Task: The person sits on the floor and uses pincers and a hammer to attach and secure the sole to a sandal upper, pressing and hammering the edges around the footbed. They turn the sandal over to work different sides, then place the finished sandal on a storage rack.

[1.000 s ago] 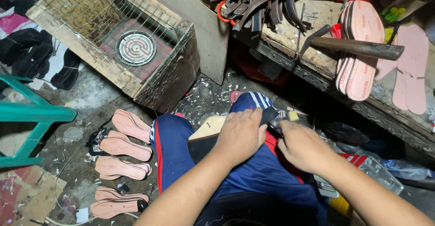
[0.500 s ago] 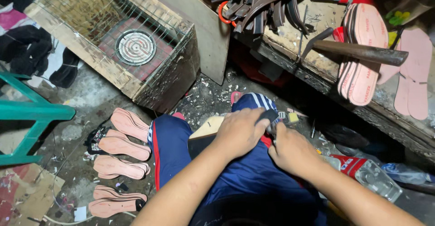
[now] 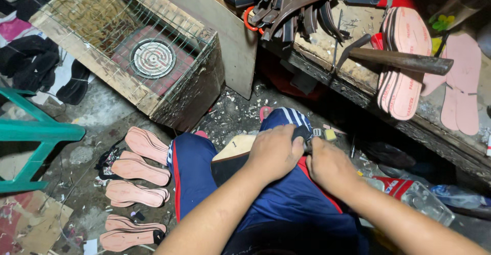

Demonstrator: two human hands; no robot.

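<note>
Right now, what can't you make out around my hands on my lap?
Head view only:
- The dark piece under the left hand: mostly covered, its kind unclear.
- Right hand: fingers curl under, hiding anything gripped.
- Tan sole: partly behind the left forearm.
- Small bits on the floor beyond: too small.

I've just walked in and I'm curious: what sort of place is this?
Most likely a small sandal-making workshop: pink soles lie in a row on the floor, a hammer rests on the workbench, and dark straps are piled there.
</note>
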